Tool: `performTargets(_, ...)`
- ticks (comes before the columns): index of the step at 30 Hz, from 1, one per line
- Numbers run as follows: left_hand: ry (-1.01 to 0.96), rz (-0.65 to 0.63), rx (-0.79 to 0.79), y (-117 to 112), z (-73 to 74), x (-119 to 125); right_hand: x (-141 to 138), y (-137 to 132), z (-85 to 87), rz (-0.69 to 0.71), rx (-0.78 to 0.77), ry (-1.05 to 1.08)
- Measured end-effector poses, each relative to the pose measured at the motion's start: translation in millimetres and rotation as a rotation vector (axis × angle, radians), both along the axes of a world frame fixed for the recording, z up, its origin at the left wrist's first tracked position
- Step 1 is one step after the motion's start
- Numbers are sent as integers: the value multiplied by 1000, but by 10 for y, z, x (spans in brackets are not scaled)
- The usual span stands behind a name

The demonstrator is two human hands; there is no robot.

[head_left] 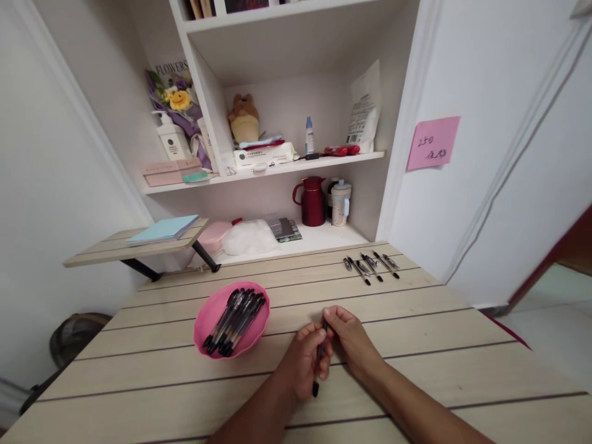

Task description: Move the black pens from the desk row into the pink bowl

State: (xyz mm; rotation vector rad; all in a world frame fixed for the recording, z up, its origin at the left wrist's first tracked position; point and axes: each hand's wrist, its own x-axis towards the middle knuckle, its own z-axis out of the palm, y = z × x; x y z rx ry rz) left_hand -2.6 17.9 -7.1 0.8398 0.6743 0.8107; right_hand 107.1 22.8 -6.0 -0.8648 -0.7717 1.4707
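Note:
My left hand (305, 364) is closed around the barrel of a black pen (319, 361), held nearly upright over the wooden table (439, 345). My right hand (349, 336) pinches the pen's top end. To the left sits a pink bowl (203, 320) holding several black pens (235, 320). At the table's far right lie several more pens (370, 266) side by side.
A small raised wooden shelf (106, 250) with a blue notebook (161, 229) stands at the far left. Behind the table is a white shelving unit with a red jug (312, 200), a cup (341, 202), a plush toy and bottles. A pink sticky note (432, 143) hangs on the wall.

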Motion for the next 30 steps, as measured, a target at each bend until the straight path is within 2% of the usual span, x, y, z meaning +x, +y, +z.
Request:
performTargets(7,58,-20,-2,-11,13,6,19,6,-34,-50,9,-56)
performTargets(14,73,-85,-55,4,44,-17,52,-9,-5,-32,14,-42)
performTargets(30,89,-58,-70,5,40,-13,75,10,-10,85,63,33)
